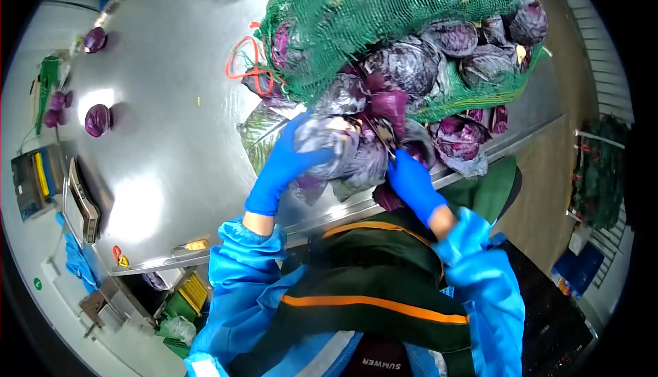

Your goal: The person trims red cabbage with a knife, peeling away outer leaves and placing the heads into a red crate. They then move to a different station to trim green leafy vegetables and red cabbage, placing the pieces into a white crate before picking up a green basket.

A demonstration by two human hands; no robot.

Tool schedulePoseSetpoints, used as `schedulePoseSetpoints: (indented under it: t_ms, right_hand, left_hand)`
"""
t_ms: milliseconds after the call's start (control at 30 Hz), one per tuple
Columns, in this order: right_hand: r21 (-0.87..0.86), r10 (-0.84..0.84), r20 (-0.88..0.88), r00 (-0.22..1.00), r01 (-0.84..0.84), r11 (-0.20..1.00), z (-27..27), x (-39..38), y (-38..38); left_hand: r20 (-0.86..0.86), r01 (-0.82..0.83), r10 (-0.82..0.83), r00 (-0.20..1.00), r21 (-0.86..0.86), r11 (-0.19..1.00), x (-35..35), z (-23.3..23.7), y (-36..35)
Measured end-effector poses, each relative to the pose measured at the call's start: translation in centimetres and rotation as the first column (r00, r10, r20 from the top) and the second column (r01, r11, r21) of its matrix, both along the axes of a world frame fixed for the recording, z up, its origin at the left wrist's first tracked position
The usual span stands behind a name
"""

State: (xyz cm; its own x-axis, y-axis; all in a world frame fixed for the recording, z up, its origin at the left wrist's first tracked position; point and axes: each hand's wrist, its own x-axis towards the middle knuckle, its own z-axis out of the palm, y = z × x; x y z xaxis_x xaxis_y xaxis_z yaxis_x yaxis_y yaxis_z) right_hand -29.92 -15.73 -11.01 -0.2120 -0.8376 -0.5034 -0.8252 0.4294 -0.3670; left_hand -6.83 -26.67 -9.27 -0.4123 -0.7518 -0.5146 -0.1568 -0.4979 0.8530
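Blue-gloved, the left hand (pixel 288 161) grips a red cabbage (pixel 321 145) from its 9 o'clock side, near mid-view, toward 12 o'clock, at the near edge of the steel table (pixel 175 151). The roundish cabbage turns its pale stem end to about 1 o'clock. Closed around what looks like a knife (pixel 384 140), the right hand (pixel 413 181) sits at 4 o'clock, the slim dark blade's long axis pointing to 11 o'clock. Green mesh sack (pixel 391 3) spreads at 12 to 1 o'clock; lettering (pixel 381 364) at 6 o'clock seems to read "SUMWER".
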Motion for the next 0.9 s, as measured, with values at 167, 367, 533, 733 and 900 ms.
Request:
schedulePoseSetpoints:
  t_ms: [167,367,533,733,900]
  right_hand:
    - [-0.026,-0.448,0.554,0.701,0.553,0.833,7.8,1.3,2.3]
    - [-0.092,-0.399,0.601,0.692,0.556,0.826,4.3,1.1,0.9]
    - [-0.36,-0.382,0.582,0.718,0.648,0.671,9.1,-1.5,-1.7]
    - [-0.217,-0.159,0.696,0.7,0.416,0.883,15.3,0.5,1.1]
    - [-0.032,-0.192,0.728,0.658,0.313,0.949,5.7,2.8,0.2]
  left_hand:
    - [-0.309,-0.074,0.042,0.95,-0.094,0.993,-0.6,0.0,2.8]
    - [0.439,0.269,0.287,0.851,-0.835,0.479,1.3,1.3,2.3]
    - [0.54,0.505,-0.023,0.842,-0.771,0.389,-2.7,-0.3,7.0]
    - [0.341,0.206,0.058,0.938,-0.686,0.698,-2.4,-1.6,9.0]
    - [0.237,0.172,-0.022,0.971,-0.636,0.752,-2.3,-2.1,9.1]
